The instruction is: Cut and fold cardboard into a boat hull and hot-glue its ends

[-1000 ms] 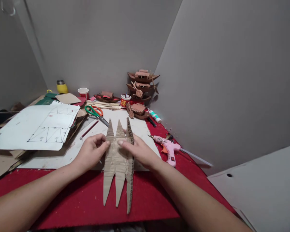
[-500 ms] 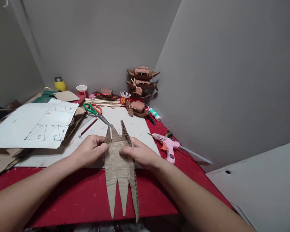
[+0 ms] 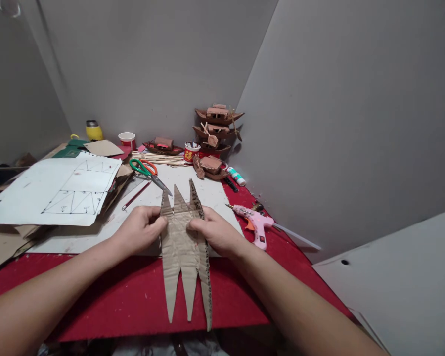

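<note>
Between my hands is a cut piece of corrugated cardboard (image 3: 180,242) with several long pointed tips at both its far and near ends. My left hand (image 3: 143,228) pinches its left edge, thumb on top. On the other side my right hand (image 3: 217,231) grips the right part, which is folded up along its length, with the thumb lying on the face. The fingers beneath the cardboard are hidden. Just beyond its far tips lie scissors (image 3: 152,176) with one green and one orange handle. A dark red pencil (image 3: 136,196) rests left of them.
A pink glue gun (image 3: 258,225) lies on the red tabletop (image 3: 107,296) at right. Drawn paper sheets (image 3: 33,198) cover a cardboard pile at left. Model boats (image 3: 218,116), a red cup (image 3: 191,152), wooden sticks (image 3: 163,158) and a yellow jar (image 3: 94,131) stand along the back wall.
The cardboard has shifted slightly away from me, and its far middle point now stands straighter and apart from its neighbours. Both hands keep their hold. The view has moved slightly.
</note>
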